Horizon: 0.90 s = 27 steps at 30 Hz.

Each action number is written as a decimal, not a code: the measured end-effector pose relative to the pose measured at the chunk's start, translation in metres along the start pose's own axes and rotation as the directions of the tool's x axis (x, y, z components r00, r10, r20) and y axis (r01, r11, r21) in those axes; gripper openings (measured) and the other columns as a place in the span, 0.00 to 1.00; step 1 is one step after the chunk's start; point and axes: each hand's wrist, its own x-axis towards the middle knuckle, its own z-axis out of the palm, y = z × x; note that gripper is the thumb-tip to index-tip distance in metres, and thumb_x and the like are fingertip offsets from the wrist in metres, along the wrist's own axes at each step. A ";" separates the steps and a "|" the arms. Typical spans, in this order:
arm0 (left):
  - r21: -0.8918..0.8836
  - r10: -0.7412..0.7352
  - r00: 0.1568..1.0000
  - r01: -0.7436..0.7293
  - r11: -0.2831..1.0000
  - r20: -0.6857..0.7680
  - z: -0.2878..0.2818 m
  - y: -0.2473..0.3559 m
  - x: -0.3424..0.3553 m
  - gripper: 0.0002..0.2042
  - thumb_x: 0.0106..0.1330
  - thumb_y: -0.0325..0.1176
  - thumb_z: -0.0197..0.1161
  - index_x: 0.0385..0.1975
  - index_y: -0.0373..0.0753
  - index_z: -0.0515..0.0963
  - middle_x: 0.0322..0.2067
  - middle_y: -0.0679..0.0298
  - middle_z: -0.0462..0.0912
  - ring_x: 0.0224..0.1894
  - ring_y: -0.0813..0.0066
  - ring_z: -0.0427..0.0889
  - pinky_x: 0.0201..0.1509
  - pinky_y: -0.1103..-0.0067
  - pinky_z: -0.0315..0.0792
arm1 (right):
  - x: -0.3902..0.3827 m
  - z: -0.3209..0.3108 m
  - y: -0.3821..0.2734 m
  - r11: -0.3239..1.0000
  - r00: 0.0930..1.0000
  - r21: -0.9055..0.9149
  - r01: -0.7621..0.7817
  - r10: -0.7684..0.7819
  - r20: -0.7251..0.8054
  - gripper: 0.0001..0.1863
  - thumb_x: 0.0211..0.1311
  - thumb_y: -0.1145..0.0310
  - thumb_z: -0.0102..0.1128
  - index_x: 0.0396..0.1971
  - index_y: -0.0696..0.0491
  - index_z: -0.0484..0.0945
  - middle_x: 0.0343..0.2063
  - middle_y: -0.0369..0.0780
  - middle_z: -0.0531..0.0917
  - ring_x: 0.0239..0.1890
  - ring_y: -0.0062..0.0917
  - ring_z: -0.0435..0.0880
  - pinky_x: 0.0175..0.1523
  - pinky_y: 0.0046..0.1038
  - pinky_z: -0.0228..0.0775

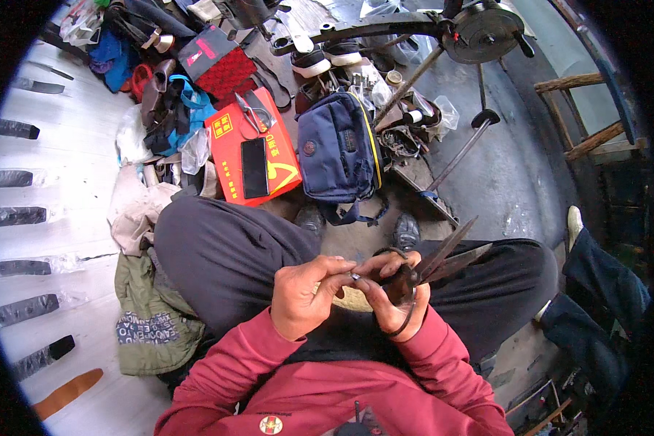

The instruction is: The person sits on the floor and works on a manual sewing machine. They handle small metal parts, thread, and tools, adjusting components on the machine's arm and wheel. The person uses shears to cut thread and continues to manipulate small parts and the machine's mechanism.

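In front of my belly, both hands meet over my lap. My left hand (305, 291) is closed in a pinch at a small dark piece with a shiny spot (355, 277); its kind is too small to tell. The thumb and finger of my right hand (392, 291) touch the same piece from the other side. Large scissors (443, 263) hang in my right hand too, the black loop handles around its fingers and palm. Their blades stand apart and point up to the right, over my right thigh. Below the fingers a pale yellowish patch (351, 299) shows, partly hidden.
Ahead lie a navy bag (339, 149) and a red box (232, 161) carrying a phone (254, 168) and another pair of scissors (253, 116). A hand-cranked machine (479, 33) stands at the far right. Dark strips line the left side. Another person's legs (604, 280) are at right.
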 end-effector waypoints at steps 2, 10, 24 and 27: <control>0.029 0.008 1.000 -0.008 1.000 -0.003 0.000 0.000 0.001 0.06 0.67 0.20 0.67 0.41 0.32 0.83 0.33 0.53 0.89 0.30 0.67 0.90 0.32 0.78 0.80 | 0.001 0.000 0.001 0.999 1.000 -0.033 -0.005 0.005 -0.013 0.20 0.60 0.87 0.66 0.39 0.55 0.62 0.37 0.49 0.84 0.38 0.31 0.86 0.45 0.29 0.76; 0.346 0.391 0.920 -0.380 0.858 0.040 -0.011 -0.004 0.012 0.08 0.57 0.21 0.71 0.36 0.36 0.83 0.34 0.57 0.89 0.37 0.55 0.91 0.45 0.67 0.84 | 0.005 0.002 -0.002 0.970 0.986 0.185 -0.159 0.166 -0.023 0.19 0.61 0.84 0.67 0.39 0.55 0.64 0.36 0.45 0.83 0.40 0.29 0.84 0.46 0.28 0.76; 0.284 0.451 0.887 -0.461 0.841 0.103 -0.006 -0.005 0.015 0.09 0.59 0.19 0.69 0.38 0.36 0.81 0.30 0.58 0.87 0.36 0.58 0.90 0.53 0.61 0.84 | 0.001 -0.005 -0.006 0.957 0.972 0.169 -0.237 0.233 0.042 0.14 0.60 0.78 0.73 0.41 0.58 0.76 0.37 0.40 0.84 0.39 0.23 0.84 0.46 0.25 0.76; 0.270 0.451 0.885 -0.466 0.843 0.117 -0.005 -0.006 0.015 0.08 0.59 0.19 0.70 0.36 0.37 0.80 0.28 0.58 0.87 0.35 0.57 0.90 0.52 0.61 0.85 | 0.000 -0.009 -0.004 0.959 0.974 0.168 -0.227 0.224 0.038 0.14 0.60 0.79 0.73 0.41 0.58 0.76 0.37 0.41 0.85 0.39 0.23 0.84 0.46 0.26 0.76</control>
